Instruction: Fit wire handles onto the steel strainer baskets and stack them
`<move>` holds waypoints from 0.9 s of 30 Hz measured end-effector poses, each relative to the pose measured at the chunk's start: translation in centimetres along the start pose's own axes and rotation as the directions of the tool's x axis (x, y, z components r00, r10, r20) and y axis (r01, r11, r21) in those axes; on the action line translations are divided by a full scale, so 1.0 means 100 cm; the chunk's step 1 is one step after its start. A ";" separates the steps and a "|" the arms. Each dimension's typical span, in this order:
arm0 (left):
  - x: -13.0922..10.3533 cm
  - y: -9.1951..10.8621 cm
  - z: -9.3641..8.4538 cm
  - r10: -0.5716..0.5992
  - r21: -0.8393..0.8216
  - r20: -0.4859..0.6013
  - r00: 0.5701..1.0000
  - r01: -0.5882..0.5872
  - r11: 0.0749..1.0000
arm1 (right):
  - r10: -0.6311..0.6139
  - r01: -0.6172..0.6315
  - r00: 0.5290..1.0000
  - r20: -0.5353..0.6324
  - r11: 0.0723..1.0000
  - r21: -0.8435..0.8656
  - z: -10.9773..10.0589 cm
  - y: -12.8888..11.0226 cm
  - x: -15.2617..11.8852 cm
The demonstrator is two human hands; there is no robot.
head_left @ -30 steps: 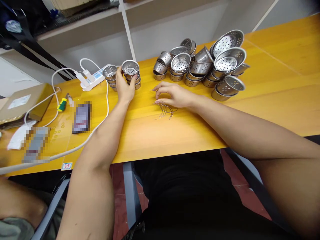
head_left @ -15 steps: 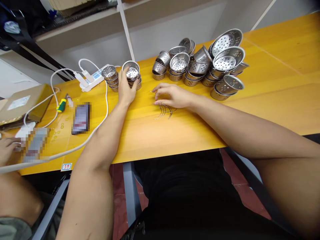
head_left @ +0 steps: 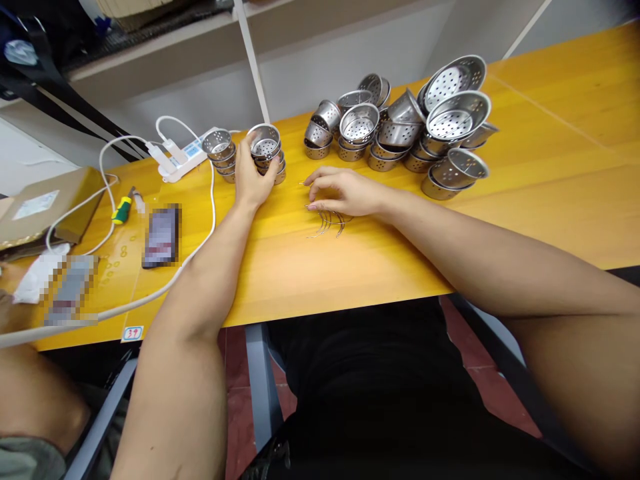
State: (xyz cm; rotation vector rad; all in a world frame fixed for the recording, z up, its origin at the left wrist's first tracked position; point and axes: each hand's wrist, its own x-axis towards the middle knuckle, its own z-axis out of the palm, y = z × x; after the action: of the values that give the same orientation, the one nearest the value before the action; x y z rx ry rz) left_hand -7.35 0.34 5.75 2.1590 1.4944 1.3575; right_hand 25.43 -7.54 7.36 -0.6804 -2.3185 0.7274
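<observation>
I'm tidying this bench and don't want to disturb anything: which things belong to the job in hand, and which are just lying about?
Seemingly part of the job:
cup stack at the left hand
thin curved wires at the right hand
neighbouring cup stack
pile of perforated cups

Seemingly just lying about:
dark pixelated item
grey pixelated item
green-and-yellow tool
cardboard box
power strip

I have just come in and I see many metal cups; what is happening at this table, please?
A seated person has the left hand around one stack of perforated metal cups; another stack stands to its left. The right hand is at some thin bent wires and seems to hold them, though the fingers partly hide this. More cups stand piled beyond the right hand, several tilted.
</observation>
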 end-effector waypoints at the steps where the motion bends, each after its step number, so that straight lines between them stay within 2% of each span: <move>1: -0.001 0.005 -0.002 -0.017 -0.003 0.002 1.000 0.017 1.000 | 0.003 -0.003 1.000 0.004 1.000 0.003 0.000 0.000 0.000; 5: -0.001 0.017 -0.006 -0.049 0.041 -0.015 0.999 0.050 0.998 | 0.016 -0.016 1.000 0.014 1.000 0.005 0.000 -0.002 0.000; 11: -0.002 0.017 -0.007 -0.034 0.223 0.056 0.998 0.021 0.975 | 0.024 -0.024 0.999 0.022 1.000 -0.004 0.001 -0.002 0.000; 16: 0.001 0.014 -0.004 -0.041 0.113 -0.016 0.999 0.042 0.993 | 0.026 -0.025 0.999 0.023 1.000 -0.011 0.003 -0.001 0.000; 23: -0.004 0.032 -0.012 -0.089 0.122 0.009 0.996 0.087 0.989 | 0.021 -0.021 0.999 0.032 1.000 -0.023 0.003 -0.002 0.000; 27: -0.007 0.029 -0.009 -0.112 0.081 0.008 0.994 0.111 0.991 | 0.019 -0.018 0.999 0.029 1.000 -0.017 0.003 -0.001 0.000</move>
State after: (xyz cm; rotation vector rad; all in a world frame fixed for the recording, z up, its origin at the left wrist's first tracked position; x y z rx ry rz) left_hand -6.21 -1.90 7.65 2.0912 1.6646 1.2661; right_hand 25.21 -7.69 7.24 -0.7043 -2.3504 0.7313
